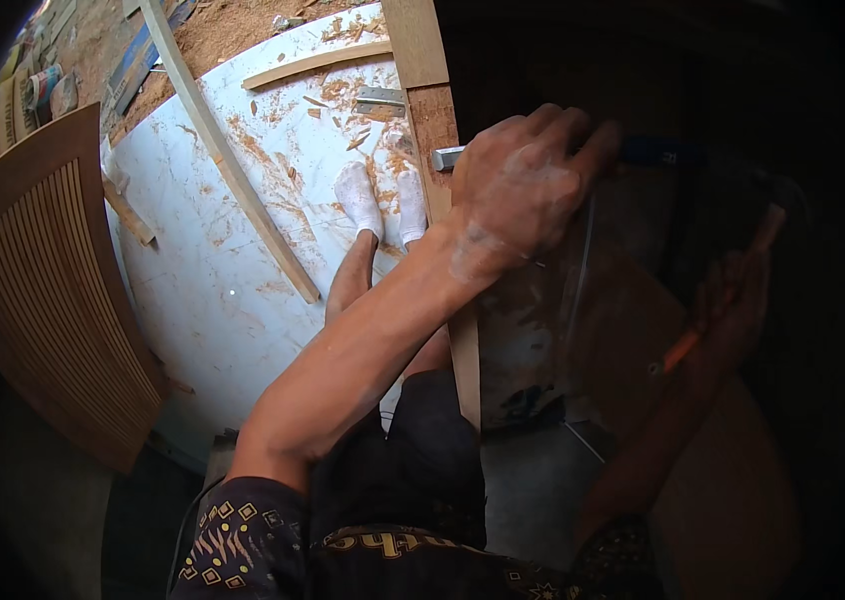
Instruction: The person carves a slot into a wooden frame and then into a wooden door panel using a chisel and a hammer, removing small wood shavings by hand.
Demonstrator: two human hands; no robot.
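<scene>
wood is the material under inspection: a long board (419,45) runs from far to near, right of centre. on its upper face at the far part is a reddish patch (432,115), judged to be a recess partly cut. the left hand (523,185) is clamped round a chisel (449,158), whose bright blade lies at that patch; how deep it bites cannot be told. the right hand (728,300), in shadow on the right, is clamped round a hammer (681,352) with an orange handle, apart from the chisel; its head is barely readable.

status, as judged: cutting is under way, with wood shavings (263,150) strewn over the white floor (193,270). outstanding: the patch looks rough, so levelling likely remains. a hinge-like metal plate (380,97) lies unfitted just left of the board. a long batten (233,170) and a slatted panel (63,290), farther left, are untouched by either hand
</scene>
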